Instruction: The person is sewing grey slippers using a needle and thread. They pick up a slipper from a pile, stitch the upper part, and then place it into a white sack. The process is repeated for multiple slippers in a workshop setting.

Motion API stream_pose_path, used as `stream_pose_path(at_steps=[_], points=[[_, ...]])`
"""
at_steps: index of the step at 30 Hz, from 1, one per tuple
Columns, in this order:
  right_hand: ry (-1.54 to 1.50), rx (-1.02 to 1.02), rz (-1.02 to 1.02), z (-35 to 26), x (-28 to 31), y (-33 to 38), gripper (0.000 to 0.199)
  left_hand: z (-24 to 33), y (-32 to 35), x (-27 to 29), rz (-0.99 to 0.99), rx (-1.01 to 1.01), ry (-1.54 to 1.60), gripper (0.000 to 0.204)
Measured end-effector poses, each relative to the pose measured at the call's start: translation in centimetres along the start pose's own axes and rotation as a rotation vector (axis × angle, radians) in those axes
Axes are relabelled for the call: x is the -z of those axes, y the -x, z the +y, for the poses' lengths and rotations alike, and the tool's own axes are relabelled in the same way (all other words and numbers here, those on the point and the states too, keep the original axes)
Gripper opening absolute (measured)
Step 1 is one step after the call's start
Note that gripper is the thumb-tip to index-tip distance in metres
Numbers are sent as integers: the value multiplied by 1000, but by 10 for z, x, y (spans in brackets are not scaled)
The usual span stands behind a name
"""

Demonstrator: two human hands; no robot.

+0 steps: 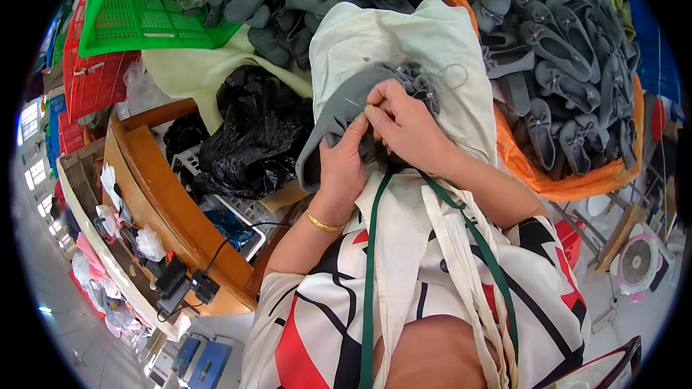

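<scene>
Cluttered workshop, cream cloth [375,36] worktop, grey shoe piles [555,50], green crate [137,7]

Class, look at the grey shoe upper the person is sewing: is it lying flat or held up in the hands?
Held up: the left hand grips the grey shoe upper from below while the right hand pinches a needle.

- The left hand [344,162] grips a grey felt shoe upper [339,112] from below, over a cream cloth [404,43].
- The right hand [404,126] pinches what looks like a needle [355,104] at the upper's gathered bow; thin thread [450,79] loops beside it.
- A heap of grey slippers [555,50] lies on orange cloth [569,184] to the right.
- A black plastic bag [249,137] sits left, near green crates [137,7].
</scene>
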State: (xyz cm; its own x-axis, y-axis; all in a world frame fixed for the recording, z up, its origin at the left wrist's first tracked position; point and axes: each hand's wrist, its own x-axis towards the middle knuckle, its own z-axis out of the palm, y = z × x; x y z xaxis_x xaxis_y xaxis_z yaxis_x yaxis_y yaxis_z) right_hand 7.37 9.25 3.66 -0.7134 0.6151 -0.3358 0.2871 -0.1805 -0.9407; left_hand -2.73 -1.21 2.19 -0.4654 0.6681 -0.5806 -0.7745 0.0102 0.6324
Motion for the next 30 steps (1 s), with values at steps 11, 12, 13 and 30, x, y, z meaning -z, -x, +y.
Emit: stream_pose_path(at_steps=[11,12,13,30], points=[[729,606,47,-2,14,-20,15,-11,2,12,-40,36,-7,26],[753,631,28,0,12,-21,15,-10,2,12,-50,46,-6,25],[646,693,140,0,12,-28,13,-9,3,10,-62,57,-9,24],[-1047,687,749,-37,323,82,12,106,-50,-78,-540,-200,-1221,35]])
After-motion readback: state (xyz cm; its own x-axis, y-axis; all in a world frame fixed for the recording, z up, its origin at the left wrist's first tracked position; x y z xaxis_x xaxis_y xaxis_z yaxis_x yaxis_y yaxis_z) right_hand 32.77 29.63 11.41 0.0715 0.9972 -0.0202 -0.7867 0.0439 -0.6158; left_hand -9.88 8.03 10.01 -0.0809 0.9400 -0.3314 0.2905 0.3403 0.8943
